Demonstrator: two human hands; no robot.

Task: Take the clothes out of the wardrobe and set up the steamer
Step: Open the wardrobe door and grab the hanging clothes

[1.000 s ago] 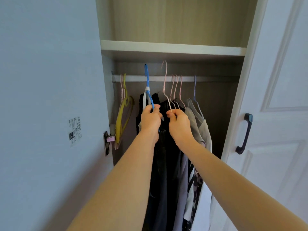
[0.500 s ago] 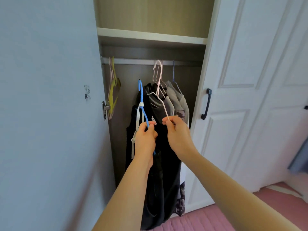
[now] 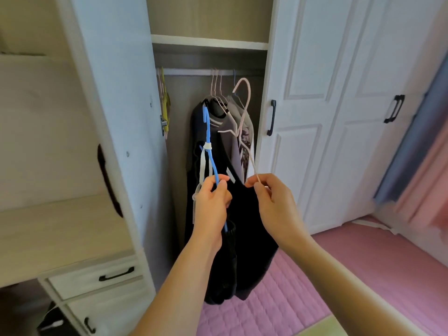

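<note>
Two hangers are held out in front of the open wardrobe (image 3: pixel 211 42), both clear of the rail (image 3: pixel 194 72). Left hand (image 3: pixel 211 209) grips the blue hanger (image 3: pixel 210 151), fingers curled round its wire, hook up; white straps (image 3: pixel 201 170) tied at its neck hang down past the hand. Right hand (image 3: pixel 274 202) pinches the pink hanger (image 3: pixel 244 110) between thumb and fingertips, hook up and tilted. Black garments (image 3: pixel 244 238) hang below both hands, over the pink mat (image 3: pixel 351 263). Inside, grey and black clothes (image 3: pixel 232 132) hang on pink hangers from the rail; yellow hangers (image 3: pixel 166 103) at the rail's left end. Right wardrobe door (image 3: pixel 303 93) shut, black handle (image 3: pixel 272 117). Left: white drawer unit (image 3: pixel 97 282).
</note>
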